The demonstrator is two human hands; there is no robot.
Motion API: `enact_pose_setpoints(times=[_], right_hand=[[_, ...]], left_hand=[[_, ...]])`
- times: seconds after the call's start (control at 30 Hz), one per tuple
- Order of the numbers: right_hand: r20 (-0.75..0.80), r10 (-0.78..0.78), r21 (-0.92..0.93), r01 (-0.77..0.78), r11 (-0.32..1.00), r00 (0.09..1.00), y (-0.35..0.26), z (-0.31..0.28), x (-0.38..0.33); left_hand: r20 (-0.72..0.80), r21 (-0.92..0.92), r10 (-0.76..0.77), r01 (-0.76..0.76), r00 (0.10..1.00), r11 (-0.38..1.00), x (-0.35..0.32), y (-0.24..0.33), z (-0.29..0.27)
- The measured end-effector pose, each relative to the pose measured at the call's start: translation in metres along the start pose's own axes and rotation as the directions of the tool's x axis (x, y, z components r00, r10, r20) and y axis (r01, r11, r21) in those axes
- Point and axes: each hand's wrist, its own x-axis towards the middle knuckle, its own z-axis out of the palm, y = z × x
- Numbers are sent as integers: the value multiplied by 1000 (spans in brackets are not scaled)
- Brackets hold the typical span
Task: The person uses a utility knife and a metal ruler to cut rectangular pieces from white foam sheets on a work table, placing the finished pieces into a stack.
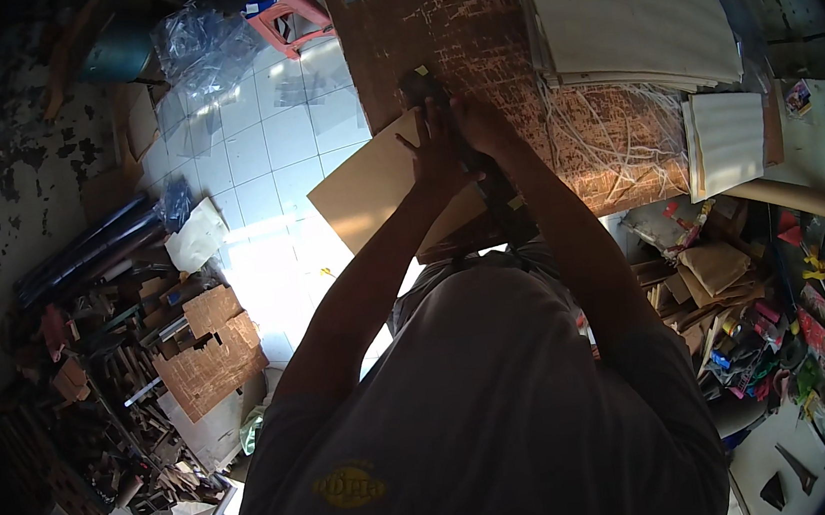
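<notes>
A tan board sheet (357, 191) lies at the table's left edge, its left corner jutting out over the floor. Along its right side runs a long dark bar (498, 191), pointing away from my body. My left hand (437, 159) is spread with its fingers apart, pressing down on the sheet and against the bar. Just right of it, my right hand (484, 124) is closed at the bar's far part. What its fingers hold is hidden in shadow.
The brown worktable (479, 29) is scratched. A stack of pale sheets (628, 14) covers its far right, with loose pale strands (611, 136) nearer. A pink stool (292, 19) stands beyond on the tiled floor (272, 212). Wood offcuts (127, 408) crowd the left, clutter (763, 341) the right.
</notes>
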Motion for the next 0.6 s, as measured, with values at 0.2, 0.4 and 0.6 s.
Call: enact_pose_setpoints(times=[0.2,0.4,0.6], right_hand=[[29,-55,-124,58,991,998,18,18,21],[223,58,-68,-44,997,973,19,-7,-31],[175,64,-100,-47,994,983,95,13,-154]], left_hand=[[-29,-29,12,-13,1000,1000,2,0,3],[25,-5,30,-30,999,1000,-4,0,-4],[-56,22,28,-27,998,999,-2,-4,6]])
